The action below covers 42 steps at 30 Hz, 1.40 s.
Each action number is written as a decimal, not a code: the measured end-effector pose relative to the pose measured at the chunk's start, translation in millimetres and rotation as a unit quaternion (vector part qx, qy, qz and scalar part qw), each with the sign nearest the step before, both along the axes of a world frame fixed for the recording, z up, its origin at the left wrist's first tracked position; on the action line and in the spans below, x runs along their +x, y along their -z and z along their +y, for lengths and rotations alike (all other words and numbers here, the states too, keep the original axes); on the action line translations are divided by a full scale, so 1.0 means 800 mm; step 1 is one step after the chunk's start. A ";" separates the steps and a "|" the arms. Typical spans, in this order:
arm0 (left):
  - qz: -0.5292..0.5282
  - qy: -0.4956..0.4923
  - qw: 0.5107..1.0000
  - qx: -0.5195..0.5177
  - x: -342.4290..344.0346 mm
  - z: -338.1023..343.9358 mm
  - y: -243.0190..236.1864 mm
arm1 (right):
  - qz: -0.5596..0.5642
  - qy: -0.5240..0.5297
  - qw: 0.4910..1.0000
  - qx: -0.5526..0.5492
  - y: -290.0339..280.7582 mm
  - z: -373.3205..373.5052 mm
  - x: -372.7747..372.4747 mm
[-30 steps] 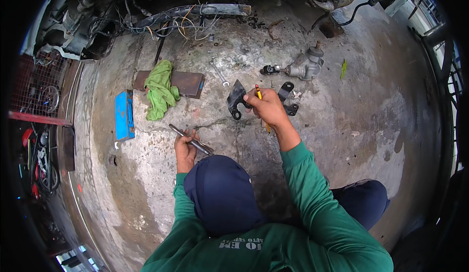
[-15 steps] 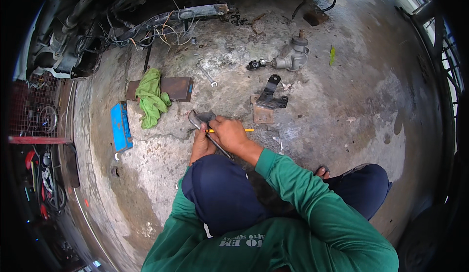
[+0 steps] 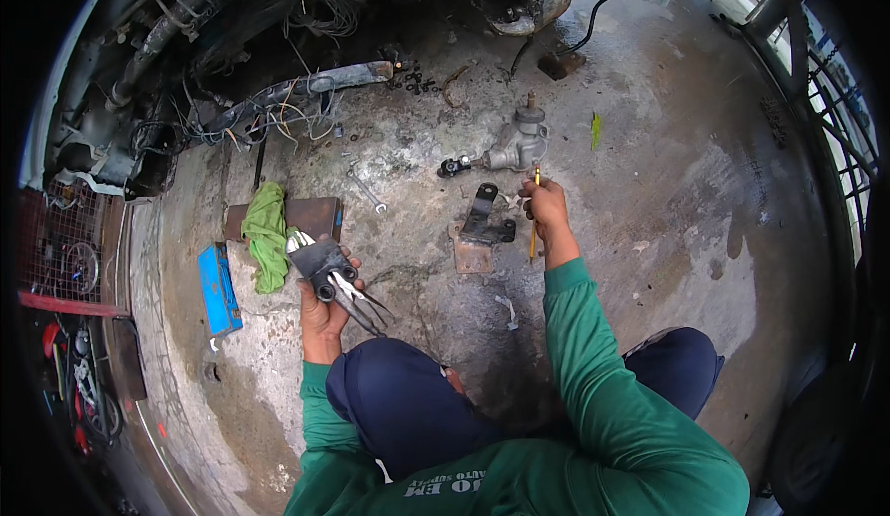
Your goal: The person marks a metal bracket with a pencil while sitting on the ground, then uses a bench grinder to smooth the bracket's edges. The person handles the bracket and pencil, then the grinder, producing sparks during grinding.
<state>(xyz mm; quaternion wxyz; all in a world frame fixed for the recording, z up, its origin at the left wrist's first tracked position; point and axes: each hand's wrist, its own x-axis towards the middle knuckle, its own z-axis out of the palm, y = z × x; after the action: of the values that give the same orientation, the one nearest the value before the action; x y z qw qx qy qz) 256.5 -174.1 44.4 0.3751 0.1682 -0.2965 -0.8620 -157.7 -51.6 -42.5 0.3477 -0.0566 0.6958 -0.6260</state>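
My left hand (image 3: 322,310) is closed on a black metal mount (image 3: 324,264) with round bushed ends, and on a pair of pliers (image 3: 360,298) whose handles stick out to the right. My right hand (image 3: 547,208) reaches forward and grips a thin yellow-handled tool (image 3: 534,230) that points down. It hovers just right of a black bracket (image 3: 486,219) lying on a rusty plate (image 3: 472,257). A grey cast metal gear housing (image 3: 519,145) lies just beyond that hand.
A spanner (image 3: 368,191) lies on the wet concrete floor (image 3: 667,201). A green rag (image 3: 267,238) drapes over a brown block (image 3: 315,214), beside a blue box (image 3: 220,289). A vehicle's underside with loose wires (image 3: 278,108) fills the top. A metal gate (image 3: 825,99) stands at right.
My left hand now holds the black mount along with the pliers. My right hand has left the left hand and moved right, to the bracket, still holding the yellow tool.
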 end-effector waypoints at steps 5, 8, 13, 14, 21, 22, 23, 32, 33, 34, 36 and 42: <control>-0.052 -0.001 0.997 -0.054 -0.041 0.010 -0.143 | -0.247 0.081 0.937 -0.234 -0.010 0.016 -0.018; -0.005 0.020 0.995 -0.100 -0.088 0.028 -0.203 | -0.071 0.091 0.962 -0.248 -0.084 0.001 -0.028; -0.062 0.166 0.970 -0.164 -0.184 -0.005 -0.193 | -0.104 -0.060 0.659 -0.742 -0.267 0.059 -0.051; -0.140 0.183 0.958 -0.172 -0.198 -0.019 -0.168 | -0.110 -0.079 0.597 -0.791 -0.304 0.075 -0.032; -0.331 0.336 0.871 -0.141 -0.264 -0.023 0.002 | -0.133 -0.175 0.518 -0.827 -0.404 0.152 0.039; -0.336 0.348 0.865 -0.137 -0.265 -0.021 0.016 | -0.160 -0.184 0.514 -0.822 -0.406 0.155 0.046; -0.344 0.355 0.859 -0.137 -0.267 -0.020 0.023 | -0.172 -0.193 0.516 -0.817 -0.405 0.160 0.048; -0.357 0.465 0.795 -0.158 -0.299 -0.034 0.082 | 0.215 -0.313 0.620 -0.686 -0.406 0.175 0.006; -0.359 0.467 0.793 -0.154 -0.313 -0.029 0.088 | 0.253 -0.339 0.622 -0.659 -0.417 0.190 -0.012; -0.363 0.467 0.791 -0.158 -0.314 -0.031 0.090 | 0.279 -0.342 0.614 -0.654 -0.422 0.199 -0.024; -0.354 0.446 0.812 -0.125 -0.331 -0.027 0.088 | 0.322 -0.345 0.620 -0.627 -0.449 0.226 -0.049; -0.400 0.372 0.830 -0.109 -0.320 0.013 0.049 | 0.413 -0.379 0.638 -0.528 -0.578 0.298 -0.126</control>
<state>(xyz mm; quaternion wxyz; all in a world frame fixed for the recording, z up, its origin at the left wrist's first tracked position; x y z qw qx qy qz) 0.8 -163.5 5.0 -0.1098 0.3333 -0.5531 -0.7556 -258.7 186.9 419.8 0.1418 -0.7420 0.2358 -0.6113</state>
